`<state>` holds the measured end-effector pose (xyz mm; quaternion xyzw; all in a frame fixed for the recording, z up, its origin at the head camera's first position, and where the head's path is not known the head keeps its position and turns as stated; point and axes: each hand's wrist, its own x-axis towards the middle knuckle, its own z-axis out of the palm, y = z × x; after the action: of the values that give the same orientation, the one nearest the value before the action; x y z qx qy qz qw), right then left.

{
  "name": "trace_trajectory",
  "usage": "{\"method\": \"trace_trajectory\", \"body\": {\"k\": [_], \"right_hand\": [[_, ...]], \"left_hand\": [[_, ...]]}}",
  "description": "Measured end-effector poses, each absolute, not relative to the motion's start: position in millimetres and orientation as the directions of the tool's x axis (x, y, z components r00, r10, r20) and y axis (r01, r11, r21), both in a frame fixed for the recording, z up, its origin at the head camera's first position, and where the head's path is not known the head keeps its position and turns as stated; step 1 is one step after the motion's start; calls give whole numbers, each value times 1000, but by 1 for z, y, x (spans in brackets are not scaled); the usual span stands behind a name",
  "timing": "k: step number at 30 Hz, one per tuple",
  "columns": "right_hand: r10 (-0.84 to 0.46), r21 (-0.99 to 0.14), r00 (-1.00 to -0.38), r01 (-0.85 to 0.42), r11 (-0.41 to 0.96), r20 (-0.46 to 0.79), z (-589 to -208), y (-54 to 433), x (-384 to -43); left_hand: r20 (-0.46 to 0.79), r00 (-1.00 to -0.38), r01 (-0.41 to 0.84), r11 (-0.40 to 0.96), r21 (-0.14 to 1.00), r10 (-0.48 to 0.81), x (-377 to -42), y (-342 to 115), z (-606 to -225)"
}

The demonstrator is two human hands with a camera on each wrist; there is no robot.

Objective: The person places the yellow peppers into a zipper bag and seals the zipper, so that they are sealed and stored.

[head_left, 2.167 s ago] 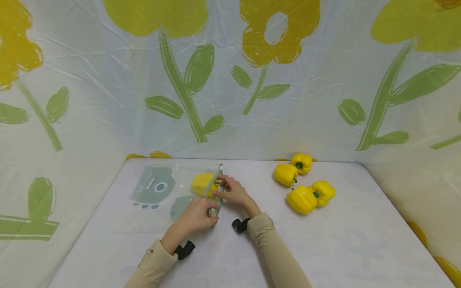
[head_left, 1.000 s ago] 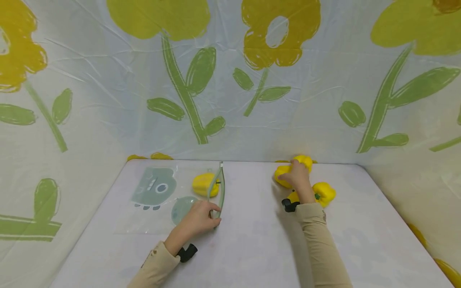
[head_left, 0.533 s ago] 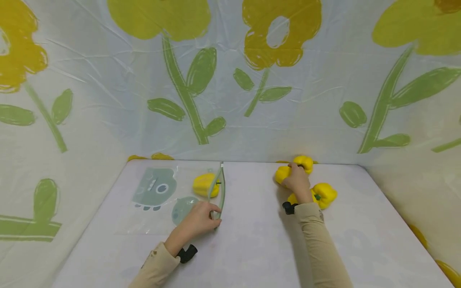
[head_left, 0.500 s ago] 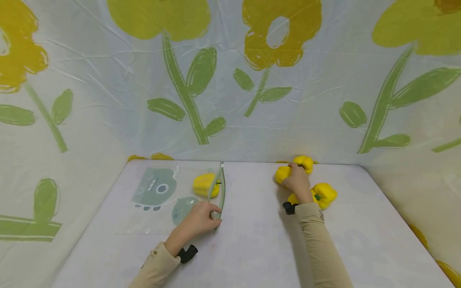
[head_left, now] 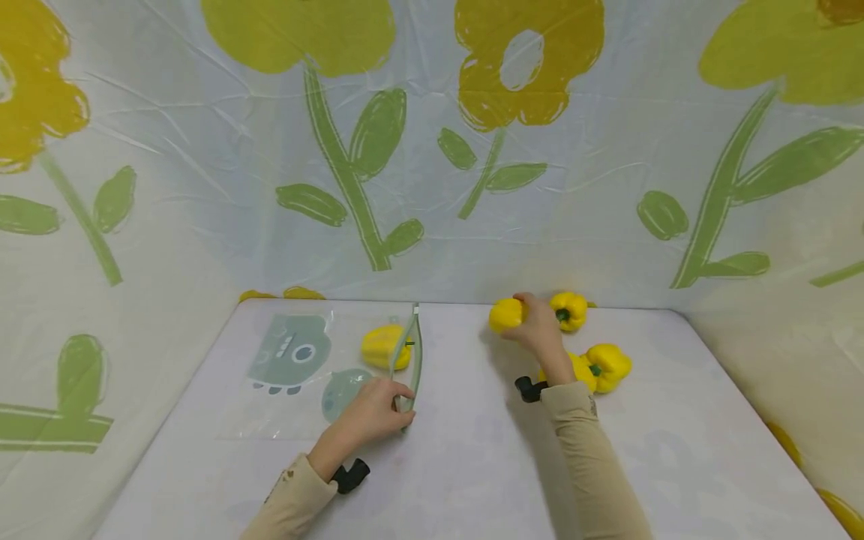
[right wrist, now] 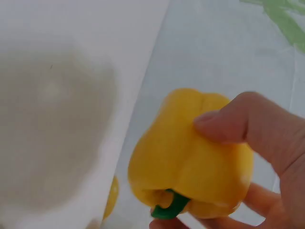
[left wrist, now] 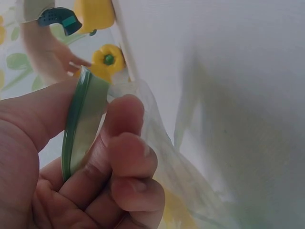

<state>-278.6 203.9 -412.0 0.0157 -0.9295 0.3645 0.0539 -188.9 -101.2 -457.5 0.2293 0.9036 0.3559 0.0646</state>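
Observation:
My left hand [head_left: 371, 409] holds the green-edged mouth of a clear zip bag [head_left: 290, 349] printed with grey-green cartoon monsters. The left wrist view shows the green zip strip [left wrist: 78, 119] running between thumb and fingers, and the mouth gapes. Inside the bag, near that mouth, lies a yellow bell pepper [head_left: 380, 346] with its stem toward the opening. My right hand [head_left: 540, 334] grips a second yellow bell pepper [head_left: 505, 315] from the side, raised over the back of the table. In the right wrist view its green stem [right wrist: 170, 205] hangs downward, with the thumb pressed on its flank.
Three more yellow bell peppers are at the right: one by the back edge [head_left: 569, 311], plus a front pair made of a right-hand pepper [head_left: 610, 367] and a pepper partly behind my wrist [head_left: 582, 371]. A flower-printed curtain [head_left: 574, 210] rises behind the white table [head_left: 459, 480].
My right hand left the bag mouth, reached the pepper group, took hold of one pepper and has lifted it leftward. The left hand has stayed at the bag mouth.

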Motion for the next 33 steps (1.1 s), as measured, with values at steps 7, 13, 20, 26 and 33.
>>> {"method": "trace_trajectory", "body": {"k": [7, 13, 20, 26, 33], "right_hand": [[-84, -714, -980, -191, 673, 183, -417, 171, -280], [-132, -774, -978, -209, 597, 162, -439, 148, -280], [-154, -874, -971, -233, 427, 183, -464, 134, -277], [-188, -906, -955, -281, 316, 231, -472, 128, -275], [-246, -953, -956, -215, 211, 161, -484, 124, -276]], "left_hand": [[39, -886, 362, 637, 681, 461, -189, -101, -457], [30, -888, 356, 645, 676, 459, -190, -101, -456], [35, -885, 365, 646, 670, 464, -191, -100, -457], [46, -881, 377, 640, 670, 471, -191, -100, -457], [51, -872, 392, 634, 667, 486, -190, -101, -456]]}}
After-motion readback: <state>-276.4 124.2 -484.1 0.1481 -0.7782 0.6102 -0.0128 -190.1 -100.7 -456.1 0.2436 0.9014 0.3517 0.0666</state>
